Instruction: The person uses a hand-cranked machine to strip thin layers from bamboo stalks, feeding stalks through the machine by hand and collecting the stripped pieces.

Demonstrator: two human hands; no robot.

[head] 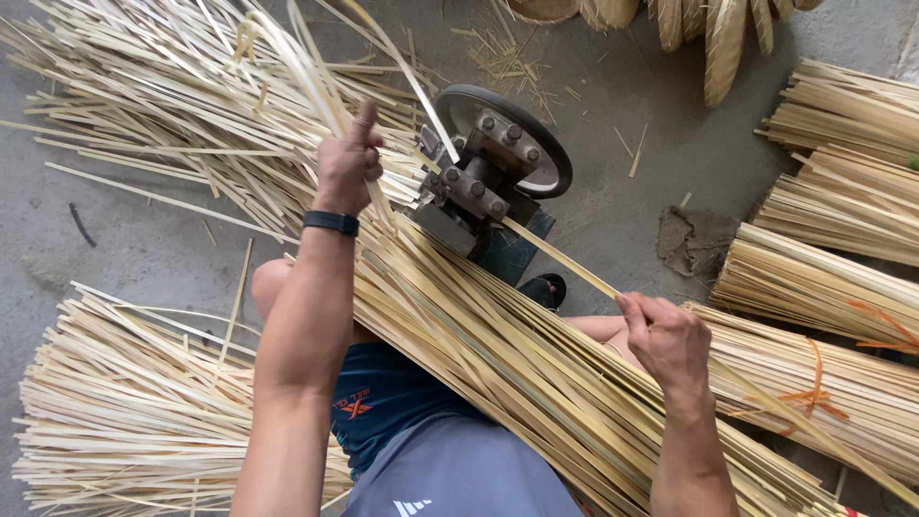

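Bamboo strip (560, 257), thin and pale, running through the small metal splitting machine (493, 168) and out toward the lower right of it; near end pinched between thumb and fingers of the right hand (665, 340), closed tight on the strip. Left hand (349, 163) raised just left of the machine, fist closed around split strips (287, 48) that rise and curl away up and to the left, thumb pointing up; black wristband (331, 223) on that wrist. Large sheaf of strips (507, 364) lying slantwise across the lap, from just beneath the machine down to the lower right. Loose heap of strips (134, 115) on the concrete floor (134, 249) far left of the machine; another pile (115, 412) lower left. Tied bundles (823, 278) well right of the machine, some bound with orange cord (814, 388)
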